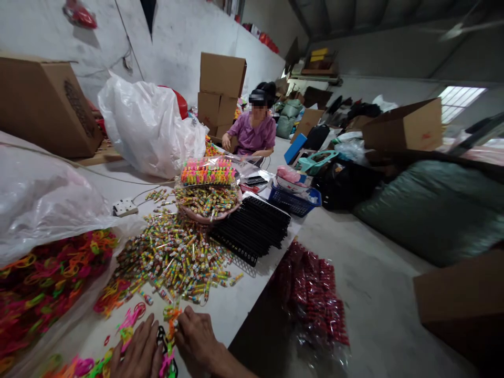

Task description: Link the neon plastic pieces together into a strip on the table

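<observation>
- One white table (246, 294) bears the work; its edge runs near, so a stray sweep could drop pieces.
- Heap of small printed tubes (169, 257), just beyond the hands: loose ones might roll in among the pieces.
- Left hand (137, 346): fingers nearly straight, laid over coloured pieces; whether it grips any, I cannot tell.
- Right hand (199, 333): fingers curled inward; a firm pinch cannot be confirmed.
- Black strip (160, 336): between both hands, partly covered; uneven pressing could skew it.
- Orange piece (172, 315): beside the right fingertips; a careless brush could shift it.
</observation>
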Motion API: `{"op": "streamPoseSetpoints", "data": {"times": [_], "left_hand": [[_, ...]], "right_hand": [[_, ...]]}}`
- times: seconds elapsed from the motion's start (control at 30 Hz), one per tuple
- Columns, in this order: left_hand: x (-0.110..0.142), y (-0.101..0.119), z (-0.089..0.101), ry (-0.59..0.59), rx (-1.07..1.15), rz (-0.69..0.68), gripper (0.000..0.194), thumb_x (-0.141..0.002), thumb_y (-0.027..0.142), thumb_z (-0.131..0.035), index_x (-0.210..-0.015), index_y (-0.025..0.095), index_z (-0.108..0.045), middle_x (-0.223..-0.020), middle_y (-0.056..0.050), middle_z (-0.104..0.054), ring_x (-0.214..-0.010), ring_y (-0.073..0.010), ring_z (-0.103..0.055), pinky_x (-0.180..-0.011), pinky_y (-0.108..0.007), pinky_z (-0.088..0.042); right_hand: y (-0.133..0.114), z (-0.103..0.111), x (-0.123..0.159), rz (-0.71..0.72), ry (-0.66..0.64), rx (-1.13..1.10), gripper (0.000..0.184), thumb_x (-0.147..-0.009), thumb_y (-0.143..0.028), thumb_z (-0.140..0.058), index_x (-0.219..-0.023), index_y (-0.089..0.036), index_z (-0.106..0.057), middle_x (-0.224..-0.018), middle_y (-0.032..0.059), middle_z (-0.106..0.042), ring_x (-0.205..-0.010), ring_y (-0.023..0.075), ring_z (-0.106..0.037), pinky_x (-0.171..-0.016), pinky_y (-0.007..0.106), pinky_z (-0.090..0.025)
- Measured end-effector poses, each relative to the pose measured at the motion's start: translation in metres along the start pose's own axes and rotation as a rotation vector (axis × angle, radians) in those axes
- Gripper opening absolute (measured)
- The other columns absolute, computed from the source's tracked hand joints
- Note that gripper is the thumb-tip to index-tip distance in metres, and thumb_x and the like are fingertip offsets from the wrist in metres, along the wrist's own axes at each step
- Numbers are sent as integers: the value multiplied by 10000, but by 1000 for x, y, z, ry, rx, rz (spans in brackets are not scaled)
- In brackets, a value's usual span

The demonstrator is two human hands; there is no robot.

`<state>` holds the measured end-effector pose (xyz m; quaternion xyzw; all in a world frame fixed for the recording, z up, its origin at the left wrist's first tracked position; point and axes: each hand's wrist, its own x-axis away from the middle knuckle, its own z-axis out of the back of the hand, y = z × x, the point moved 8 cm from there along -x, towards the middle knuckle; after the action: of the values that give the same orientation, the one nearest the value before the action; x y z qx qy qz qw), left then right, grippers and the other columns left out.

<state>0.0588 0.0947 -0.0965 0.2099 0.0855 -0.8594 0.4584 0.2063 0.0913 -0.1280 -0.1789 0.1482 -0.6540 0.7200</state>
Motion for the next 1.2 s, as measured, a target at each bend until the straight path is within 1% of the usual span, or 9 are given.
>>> {"op": "streamPoseSetpoints", "data": {"times": [0.1, 0.27, 0.4, 0.53, 0.67, 0.8, 1.0, 1.1, 1.2], "left_hand": [[0, -1, -2, 1, -34, -106, 442, -913, 262, -421, -1302, 247, -630, -1360, -75, -621, -1188, -241, -600, -1044, -414, -342], [-4, 1, 4, 9, -48, -170, 447, -904, 250, -429, -1305, 224, -626, -1381, -94, -601, -1210, -251, -590, -1002, -409, -348], [-10, 8, 17, 36, -26, -146, 434, -916, 231, -386, -1246, 200, -667, -1341, -115, -629, -1184, -261, -608, -995, -427, -342], [-15, 10, 20, 10, -1, -87, 463, -923, 195, -319, -1161, 209, -716, -1300, -112, -657, -1197, -263, -601, -1024, -447, -339], [-16, 9, 22, -10, 7, -44, 451, -926, 192, -337, -1182, 219, -708, -1324, -115, -642, -1202, -256, -600, -1069, -443, -324], [-15, 13, 27, 16, -3, -91, 472, -912, 141, -323, -1143, 238, -723, -1295, -92, -664, -1212, -250, -595, -1093, -454, -309], [-20, 14, 32, 36, -21, -58, 431, -919, 188, -360, -1185, 177, -699, -1315, -138, -644, -1202, -267, -601, -1067, -457, -337], [-27, 21, 45, -41, 49, -41, 449, -919, 159, -330, -1177, 192, -696, -1313, -122, -648, -1235, -263, -582, -1078, -475, -337], [-36, 12, 75, -101, 199, 123, 446, -954, 213, -295, -1168, 178, -683, -1330, -142, -633, -1266, -279, -563, -1104, -551, -308]], "right_hand": [[-3, -4, 2, 1, -22, 64, 200, -890, -262, -552, -1085, -246, -513, -1120, 60, -615, -958, 215, -609, -812, 322, -431], [-8, 1, -1, -11, -80, 118, 226, -891, -236, -535, -1116, -235, -513, -1125, 65, -610, -949, 227, -612, -793, 334, -441], [-13, 0, -5, 3, -98, 143, 225, -898, -207, -514, -1123, -222, -527, -1124, 68, -612, -923, 208, -611, -814, 336, -440], [-12, 0, -7, -8, -66, 128, 203, -905, -207, -510, -1106, -205, -540, -1133, 81, -616, -953, 214, -606, -828, 340, -441], [-8, 3, -3, -39, -51, 94, 230, -886, -203, -539, -1115, -220, -548, -1141, 67, -619, -974, 215, -607, -816, 332, -433], [-9, -1, 7, -11, -59, 68, 217, -889, -245, -552, -1107, -247, -552, -1056, 32, -628, -919, 196, -612, -764, 306, -415], [-14, -14, 4, 37, -79, 126, 259, -892, -280, -544, -1145, -226, -547, -1087, 61, -631, -889, 210, -613, -749, 331, -406], [-21, 0, 0, 17, -111, 91, 164, -894, -284, -532, -1030, -209, -586, -1026, 59, -633, -824, 191, -599, -696, 305, -388], [-26, 19, 4, -56, -191, 77, 116, -902, -245, -507, -940, -195, -605, -952, 46, -628, -732, 152, -567, -625, 261, -352]]}}
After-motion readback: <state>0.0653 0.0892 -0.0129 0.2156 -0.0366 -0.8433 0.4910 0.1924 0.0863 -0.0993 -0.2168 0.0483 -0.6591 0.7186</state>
